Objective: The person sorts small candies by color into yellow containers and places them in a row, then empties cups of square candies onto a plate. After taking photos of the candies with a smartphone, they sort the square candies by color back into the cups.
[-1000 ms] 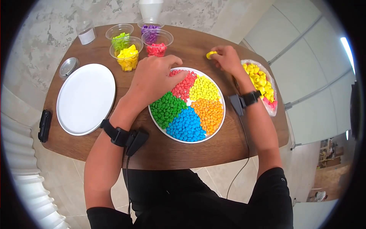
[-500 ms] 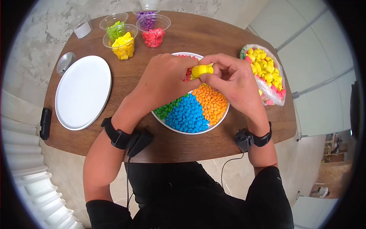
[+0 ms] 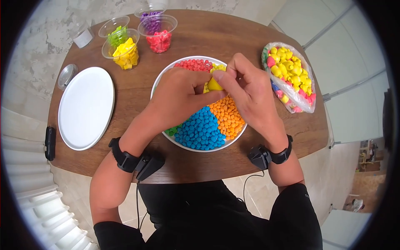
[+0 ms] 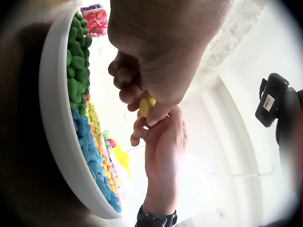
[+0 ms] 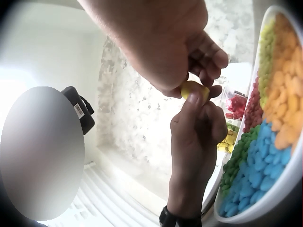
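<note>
Both hands meet over the round white plate (image 3: 203, 150), which bears button-shaped candies sorted by colour in wedges. Between them is a small yellow bulb-shaped piece (image 3: 215, 85) with a narrow neck. My left hand (image 3: 177, 93) holds it between thumb and fingers; in the left wrist view one rounded end of the yellow piece (image 4: 147, 106) shows. From the other side, the thumb and fingers of my right hand (image 3: 253, 93) pinch it. The right wrist view shows the left thumb laid along the yellow piece (image 5: 193, 90). Orange candies (image 3: 228, 114) and blue candies (image 3: 200, 131) show below the hands.
At right lies a clear plastic bag (image 3: 301, 100) of yellow and pink pieces. A second white plate (image 3: 86, 108) is at left, near a round lidded container (image 3: 67, 76). Several clear cups stand at the back, including one of yellow pieces (image 3: 126, 54). A black device (image 3: 50, 143) sits at the left edge.
My right hand has come from near the bag, bringing the yellow piece to the left hand over the plate. The left hand has shifted to meet it and now also grips the piece.
</note>
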A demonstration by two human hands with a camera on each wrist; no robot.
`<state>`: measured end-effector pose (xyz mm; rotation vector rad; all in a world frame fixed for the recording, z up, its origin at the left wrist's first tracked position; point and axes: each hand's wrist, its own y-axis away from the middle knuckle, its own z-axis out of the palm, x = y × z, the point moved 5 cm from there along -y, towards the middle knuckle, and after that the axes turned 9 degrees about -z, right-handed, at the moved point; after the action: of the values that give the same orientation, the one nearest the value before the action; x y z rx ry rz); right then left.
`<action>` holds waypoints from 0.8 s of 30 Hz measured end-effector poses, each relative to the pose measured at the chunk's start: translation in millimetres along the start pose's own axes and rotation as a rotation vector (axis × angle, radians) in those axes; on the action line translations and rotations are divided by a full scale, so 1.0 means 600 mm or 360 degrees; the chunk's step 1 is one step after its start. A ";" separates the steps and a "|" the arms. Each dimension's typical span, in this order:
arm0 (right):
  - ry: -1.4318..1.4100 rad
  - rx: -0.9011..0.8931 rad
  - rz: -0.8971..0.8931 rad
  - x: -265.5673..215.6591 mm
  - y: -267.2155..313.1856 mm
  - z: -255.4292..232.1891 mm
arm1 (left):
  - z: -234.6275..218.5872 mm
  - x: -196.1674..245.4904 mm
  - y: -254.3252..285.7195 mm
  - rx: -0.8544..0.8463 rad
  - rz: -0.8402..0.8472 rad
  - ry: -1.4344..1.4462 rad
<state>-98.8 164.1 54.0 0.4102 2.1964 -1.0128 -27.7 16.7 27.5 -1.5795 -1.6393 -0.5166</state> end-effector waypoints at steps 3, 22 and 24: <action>-0.0024 0.0035 -0.0044 0.002 0.000 -0.008 | -0.001 0.013 0.001 -0.0106 -0.0089 0.0225; -0.0193 0.0233 0.0373 0.101 -0.009 -0.029 | 0.003 -0.014 -0.040 -0.0153 -0.0260 0.0075; -0.0096 0.0232 0.0346 0.128 -0.009 -0.030 | 0.009 -0.008 -0.054 -0.0278 -0.0234 -0.0198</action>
<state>-165.1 174.7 12.5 0.6614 1.9812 -1.0533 -61.0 13.1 27.8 -1.6528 -1.8572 -0.6655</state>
